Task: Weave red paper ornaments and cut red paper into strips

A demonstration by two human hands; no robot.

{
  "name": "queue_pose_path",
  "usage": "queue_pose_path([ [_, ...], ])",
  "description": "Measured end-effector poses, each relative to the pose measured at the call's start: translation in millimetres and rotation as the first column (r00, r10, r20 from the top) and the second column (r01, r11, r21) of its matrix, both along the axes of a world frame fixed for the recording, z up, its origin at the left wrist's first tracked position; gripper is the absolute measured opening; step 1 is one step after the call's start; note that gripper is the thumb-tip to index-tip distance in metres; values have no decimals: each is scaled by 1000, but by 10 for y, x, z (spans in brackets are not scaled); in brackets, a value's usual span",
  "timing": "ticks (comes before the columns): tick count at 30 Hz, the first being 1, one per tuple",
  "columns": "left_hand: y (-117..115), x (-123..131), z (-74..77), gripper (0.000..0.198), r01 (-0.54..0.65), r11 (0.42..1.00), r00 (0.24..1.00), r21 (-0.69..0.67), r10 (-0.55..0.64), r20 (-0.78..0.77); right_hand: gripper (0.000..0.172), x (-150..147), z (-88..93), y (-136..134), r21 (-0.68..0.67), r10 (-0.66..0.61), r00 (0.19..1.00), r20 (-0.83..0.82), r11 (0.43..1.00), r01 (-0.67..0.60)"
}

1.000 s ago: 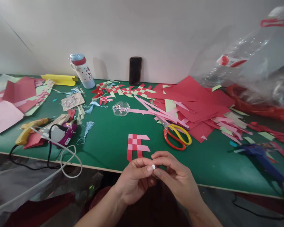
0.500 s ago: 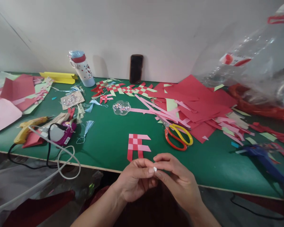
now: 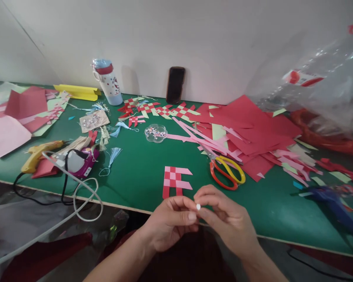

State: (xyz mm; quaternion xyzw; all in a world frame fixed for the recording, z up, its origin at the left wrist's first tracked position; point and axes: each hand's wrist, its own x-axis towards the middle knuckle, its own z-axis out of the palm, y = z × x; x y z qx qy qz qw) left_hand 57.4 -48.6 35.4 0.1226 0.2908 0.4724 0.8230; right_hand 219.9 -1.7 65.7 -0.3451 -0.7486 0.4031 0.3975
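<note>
Above the table's front edge, my left hand (image 3: 170,223) and my right hand (image 3: 226,221) meet at the fingertips. Between them they pinch a small white oval piece (image 3: 198,206), possibly a bead, though it is too small to tell. Just beyond my fingers, a red and pink woven paper strip piece (image 3: 173,181) lies flat on the green table top (image 3: 141,196), not touching either hand. To the right of my right hand, orange-and-yellow-handled scissors (image 3: 226,173) rest on the edge of the paper pile.
Red paper sheets (image 3: 253,133) and pink strips cover the right. A yellow glue gun (image 3: 38,156), purple appliance (image 3: 82,162), white cable (image 3: 88,199), tassels (image 3: 113,156), bead box (image 3: 155,133), blue glue gun (image 3: 329,201), bottle (image 3: 108,82), phone (image 3: 175,85) and plastic bag (image 3: 320,78) stand around.
The view has swung, so the table items sit further right and slightly higher in the frame. My fingers keep the same pinch on the white piece.
</note>
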Motion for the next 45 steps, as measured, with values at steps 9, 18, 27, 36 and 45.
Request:
queue_pose_path([
  [9, 97, -603, -72, 22, 495, 635, 160, 594, 605, -780, 15, -385, 22, 798, 440, -16, 892, 452, 874, -207],
  [18, 167, -668, -198, 36, 643, 579, 67, 501, 609, -790, 19, -699, -150, 1069, 440, -33, 654, 756, 765, -470],
  [27, 170, -665, -182, 35, 601, 606, 130, 521, 569, -812, 18, -752, -146, 1112, 428, -13, 623, 782, 737, -523],
  [36, 176, -676, -195, 37, 616, 591, 129, 521, 577, -807, 19, -772, -134, 1112, 398, 4, 614, 789, 757, -517],
  [45, 180, -679, -196, 34, 598, 591, 128, 542, 597, -792, 18, -758, -149, 1104, 369, 17, 614, 789, 786, -496],
])
